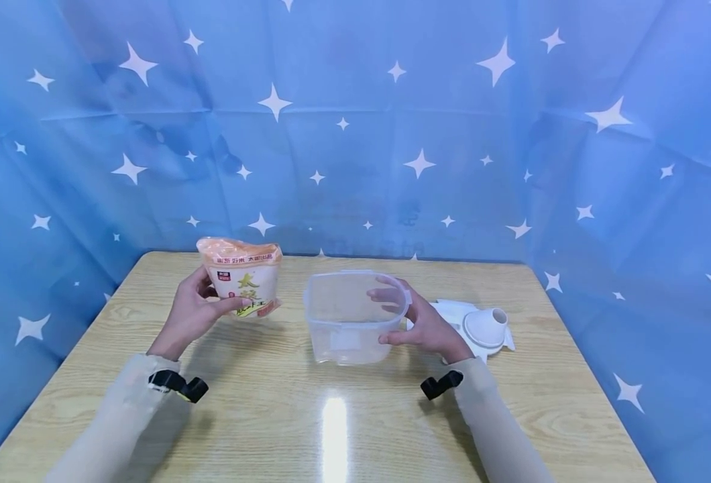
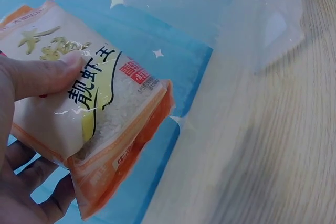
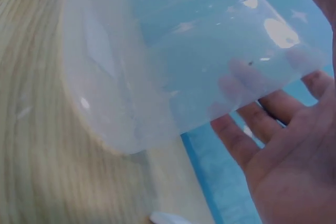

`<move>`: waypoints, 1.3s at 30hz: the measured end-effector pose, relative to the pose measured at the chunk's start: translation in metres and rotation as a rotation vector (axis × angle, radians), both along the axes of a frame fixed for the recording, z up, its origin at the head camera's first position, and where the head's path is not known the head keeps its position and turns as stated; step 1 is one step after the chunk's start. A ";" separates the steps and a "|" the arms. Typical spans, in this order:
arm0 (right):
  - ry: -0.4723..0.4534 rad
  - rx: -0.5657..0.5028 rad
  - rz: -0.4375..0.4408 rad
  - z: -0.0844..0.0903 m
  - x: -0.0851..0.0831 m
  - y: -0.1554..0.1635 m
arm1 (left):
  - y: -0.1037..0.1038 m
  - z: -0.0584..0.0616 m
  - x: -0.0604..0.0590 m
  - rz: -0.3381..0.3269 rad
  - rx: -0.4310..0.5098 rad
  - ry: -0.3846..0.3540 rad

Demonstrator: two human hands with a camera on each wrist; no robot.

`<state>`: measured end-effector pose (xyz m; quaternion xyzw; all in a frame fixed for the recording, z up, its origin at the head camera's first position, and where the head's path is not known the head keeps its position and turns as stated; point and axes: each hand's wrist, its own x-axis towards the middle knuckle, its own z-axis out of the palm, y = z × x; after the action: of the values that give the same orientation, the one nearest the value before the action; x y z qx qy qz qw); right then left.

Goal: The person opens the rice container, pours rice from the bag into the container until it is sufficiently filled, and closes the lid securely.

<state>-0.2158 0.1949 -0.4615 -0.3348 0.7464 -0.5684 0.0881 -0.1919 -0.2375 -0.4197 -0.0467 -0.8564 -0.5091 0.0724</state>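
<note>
My left hand (image 1: 195,312) grips an orange and white bag of rice (image 1: 243,276) and holds it upright just above the wooden table (image 1: 331,429), left of centre. In the left wrist view the thumb (image 2: 50,74) presses on the front of the rice bag (image 2: 100,108), with fingers behind it. A clear plastic container (image 1: 352,315) stands at the middle of the table. My right hand (image 1: 418,322) holds its right wall, thumb on the near side and fingers on the far side. Through the clear container (image 3: 173,61) the right wrist view shows my fingers (image 3: 247,135) against its wall.
A white funnel (image 1: 487,325) lies on a white sheet (image 1: 452,310) right of the container, just behind my right hand. Blue star-patterned cloth (image 1: 355,127) walls in the table at the back and both sides.
</note>
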 end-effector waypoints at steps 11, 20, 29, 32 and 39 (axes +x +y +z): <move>0.012 0.031 -0.109 0.028 0.006 0.020 | 0.006 0.032 0.011 -0.015 -0.059 0.004; 0.201 0.059 -0.237 0.062 0.024 0.014 | 0.008 0.054 0.018 -0.036 -0.103 0.034; 0.383 -0.070 -0.280 0.088 0.057 -0.031 | 0.009 0.083 0.021 -0.109 -0.128 0.015; 0.376 -0.147 -0.211 0.091 0.066 -0.050 | 0.008 0.093 0.022 -0.135 -0.121 -0.010; 0.185 -0.318 -0.058 0.092 0.080 -0.096 | 0.006 0.114 0.026 -0.170 -0.149 -0.040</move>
<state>-0.1359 0.0990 -0.3699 -0.3740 0.6611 -0.6484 -0.0514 -0.1659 -0.2312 -0.3054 -0.1142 -0.8862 -0.4490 0.0081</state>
